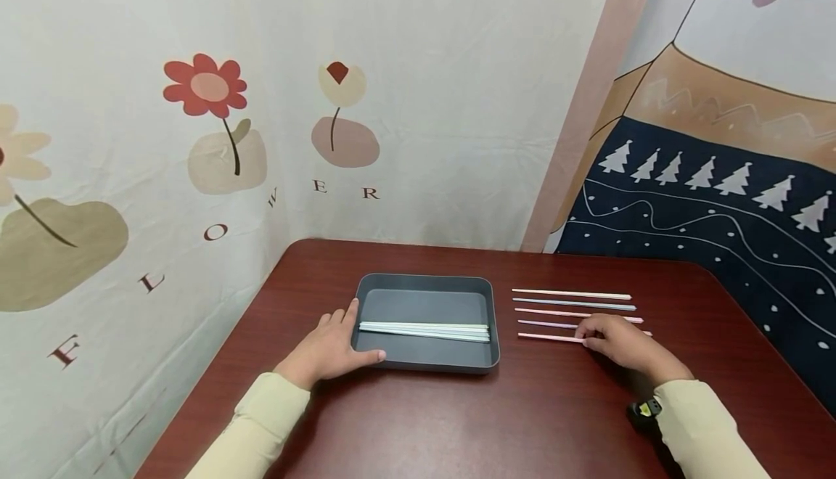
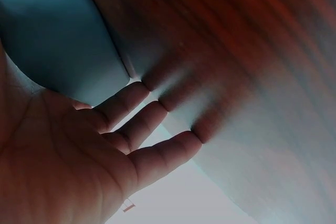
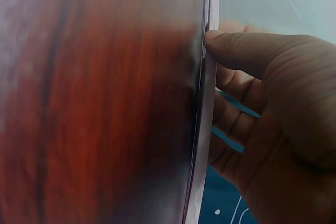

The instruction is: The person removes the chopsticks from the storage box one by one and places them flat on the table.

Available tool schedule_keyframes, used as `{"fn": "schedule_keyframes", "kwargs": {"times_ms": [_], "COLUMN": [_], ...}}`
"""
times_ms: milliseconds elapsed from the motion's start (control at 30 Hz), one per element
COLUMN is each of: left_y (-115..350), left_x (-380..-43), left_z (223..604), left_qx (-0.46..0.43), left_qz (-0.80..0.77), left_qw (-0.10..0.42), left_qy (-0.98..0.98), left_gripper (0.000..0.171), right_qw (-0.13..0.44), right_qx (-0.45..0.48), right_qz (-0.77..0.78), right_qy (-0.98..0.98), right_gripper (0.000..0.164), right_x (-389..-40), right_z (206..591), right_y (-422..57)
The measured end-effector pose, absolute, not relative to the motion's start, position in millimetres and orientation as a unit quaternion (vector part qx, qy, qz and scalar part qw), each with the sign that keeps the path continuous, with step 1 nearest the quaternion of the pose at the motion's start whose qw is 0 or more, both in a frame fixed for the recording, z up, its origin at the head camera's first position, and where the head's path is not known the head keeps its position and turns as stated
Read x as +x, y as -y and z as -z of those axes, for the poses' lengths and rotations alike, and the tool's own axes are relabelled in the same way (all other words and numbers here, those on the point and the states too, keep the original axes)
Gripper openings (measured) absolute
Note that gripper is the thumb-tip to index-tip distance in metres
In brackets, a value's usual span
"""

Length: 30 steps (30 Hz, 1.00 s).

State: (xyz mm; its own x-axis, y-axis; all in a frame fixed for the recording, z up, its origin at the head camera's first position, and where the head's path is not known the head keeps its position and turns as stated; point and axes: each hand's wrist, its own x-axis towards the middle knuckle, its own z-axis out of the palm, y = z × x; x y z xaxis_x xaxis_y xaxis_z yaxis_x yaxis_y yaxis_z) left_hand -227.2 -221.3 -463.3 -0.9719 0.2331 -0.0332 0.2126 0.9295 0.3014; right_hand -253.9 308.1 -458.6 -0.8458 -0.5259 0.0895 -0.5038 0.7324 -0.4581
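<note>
My left hand (image 1: 332,348) rests at the left wall of a dark grey rectangular tray (image 1: 424,301), its fingers extended and the thumb along the near left corner. Several pale mint chopsticks (image 1: 424,331) lie lengthwise inside the tray. To the right, my right hand (image 1: 617,341) pinches the nearest pink chopstick (image 1: 548,337) between thumb and fingers. The right wrist view shows the thumb tip pressed on this long pale stick (image 3: 207,93). Beyond it lie a purple chopstick (image 1: 545,324), another pink one (image 1: 548,312), a blue one (image 1: 568,304) and a cream one (image 1: 568,294), roughly parallel.
Everything stands on a reddish-brown wooden table (image 1: 418,421). A pale curtain (image 1: 444,101) with printed flowers hangs behind and to the left. At the right hangs a dark blue cloth (image 1: 705,225) with white trees. A black wrist device (image 1: 645,414) sits by the right sleeve.
</note>
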Motion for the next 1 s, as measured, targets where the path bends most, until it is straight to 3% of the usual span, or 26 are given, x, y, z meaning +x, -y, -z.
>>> {"fn": "schedule_keyframes", "kwargs": {"times_ms": [533, 1000], "left_y": [221.2, 221.8], "left_x": [-225.7, -224.3], "left_z": [461.7, 461.1], "left_qx": [0.116, 0.117], "left_qz": [-0.153, -0.156], "left_qw": [0.028, 0.029], "left_qy": [-0.981, -0.98], "left_gripper": [0.126, 0.126], "right_qw": [0.035, 0.031], "right_qx": [-0.261, -0.261], "right_qz": [0.225, 0.233], "right_qy": [-0.938, -0.936], "right_gripper": [0.022, 0.014], "right_x": [-255.5, -257.7], "right_z": [457.7, 448.5], "right_y": [-309.5, -303.4]}}
